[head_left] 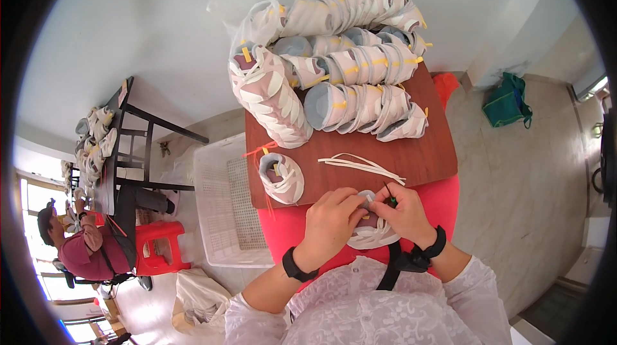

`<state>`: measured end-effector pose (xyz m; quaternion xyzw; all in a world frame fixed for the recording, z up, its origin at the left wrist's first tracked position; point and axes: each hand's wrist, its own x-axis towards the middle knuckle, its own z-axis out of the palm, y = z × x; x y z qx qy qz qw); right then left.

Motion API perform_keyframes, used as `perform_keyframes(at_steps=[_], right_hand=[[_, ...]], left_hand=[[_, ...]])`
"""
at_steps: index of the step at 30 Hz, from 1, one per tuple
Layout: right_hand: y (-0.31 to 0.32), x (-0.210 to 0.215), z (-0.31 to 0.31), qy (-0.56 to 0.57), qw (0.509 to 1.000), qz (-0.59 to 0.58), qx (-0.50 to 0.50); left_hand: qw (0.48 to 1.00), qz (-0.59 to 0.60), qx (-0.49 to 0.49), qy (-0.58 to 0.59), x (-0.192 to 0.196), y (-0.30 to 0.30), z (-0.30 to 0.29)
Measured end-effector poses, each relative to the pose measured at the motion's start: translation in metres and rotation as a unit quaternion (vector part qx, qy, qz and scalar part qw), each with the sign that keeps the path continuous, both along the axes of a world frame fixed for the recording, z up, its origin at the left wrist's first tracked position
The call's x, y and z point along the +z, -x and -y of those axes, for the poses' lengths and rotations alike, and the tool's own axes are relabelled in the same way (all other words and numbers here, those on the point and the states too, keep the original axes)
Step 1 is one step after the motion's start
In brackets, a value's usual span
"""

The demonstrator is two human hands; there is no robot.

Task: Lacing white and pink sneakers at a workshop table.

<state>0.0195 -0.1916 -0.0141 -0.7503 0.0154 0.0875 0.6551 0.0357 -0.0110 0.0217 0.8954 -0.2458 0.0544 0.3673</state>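
A pale pink and white shoe upper [375, 240] lies at the table's near edge, over my lap. My left hand [330, 224] is closed, pinching the grey top part of this upper between thumb and fingers. Closed as well, my right hand [409, 215] grips a thin dark hook-like tool with a bit of green [393, 201], close to the upper's opening. Fingers cover most of the tool. White shoelaces [363, 164] lie loose on the table just beyond my hands. Left of them stands a single laced shoe upper [281, 178] with a red string.
Rows of nested shoe uppers [369, 108] cover the far part of the brown table [430, 146]. A white plastic crate [217, 216] stands at the left. Further left, a person [96, 248] sits by a black table near a red stool [160, 245]. A green bag [508, 101] lies right.
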Motion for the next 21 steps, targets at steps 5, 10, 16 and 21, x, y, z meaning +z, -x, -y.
perform_keyframes(at_steps=[5, 10, 16, 21], right_hand=[[0.001, 0.000, 0.003, -0.017, 0.999, 0.021, 0.017], [-0.006, 0.006, 0.006, -0.009, 0.999, 0.034, 0.039], [-0.016, 0.015, 0.013, 0.024, 0.993, 0.073, 0.086], [-0.024, 0.024, 0.016, 0.062, 0.981, 0.134, 0.124]], left_hand=[[0.998, -0.060, -0.007, 0.012, -0.012, -0.004, 0.003], [0.999, 0.014, 0.003, 0.042, -0.017, -0.004, 0.009], [0.998, 0.022, 0.020, 0.058, -0.017, -0.010, 0.016], [0.998, -0.019, 0.023, 0.064, -0.014, -0.015, 0.013]])
